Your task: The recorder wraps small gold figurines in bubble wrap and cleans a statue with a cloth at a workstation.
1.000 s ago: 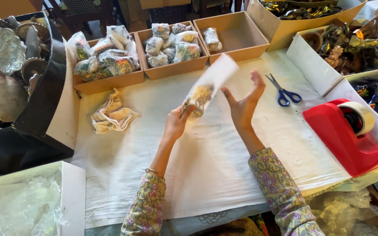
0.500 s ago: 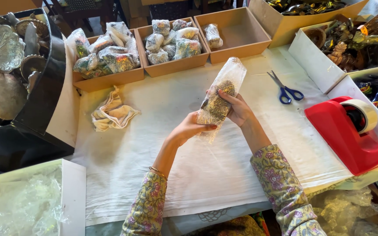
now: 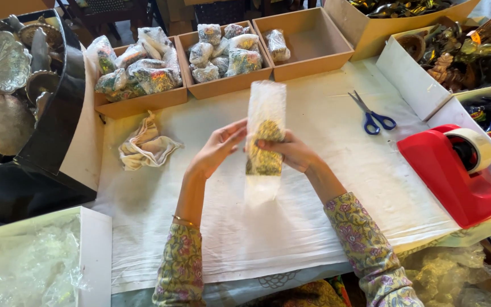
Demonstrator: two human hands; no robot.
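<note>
Since 0.5 s ago, both hands have turned the bubble wrap [image 3: 266,136] from a slant to upright and drawn it nearer the body. Now the right hand [image 3: 291,152] grips it from its right side, fingers closed over the speckled gold item [image 3: 265,154] inside, while the left hand [image 3: 218,149] sits just to its left, fingers loosely spread, tips near the wrap; I cannot tell whether they touch. By my judgement the step is rolling the wrap snug round the item, and the next move calls for a firm pinch and a fold of the loose ends above and below the grip. Beneath the grip lies a white sheet [image 3: 313,227] over the table. Left of it rests a crumpled cloth [image 3: 146,146]; right of it, blue scissors [image 3: 373,115] and a red tape dispenser [image 3: 456,170]. Beyond it stand 3 cardboard trays [image 3: 308,57], 2 filled with wrapped bundles [image 3: 223,51].
</note>
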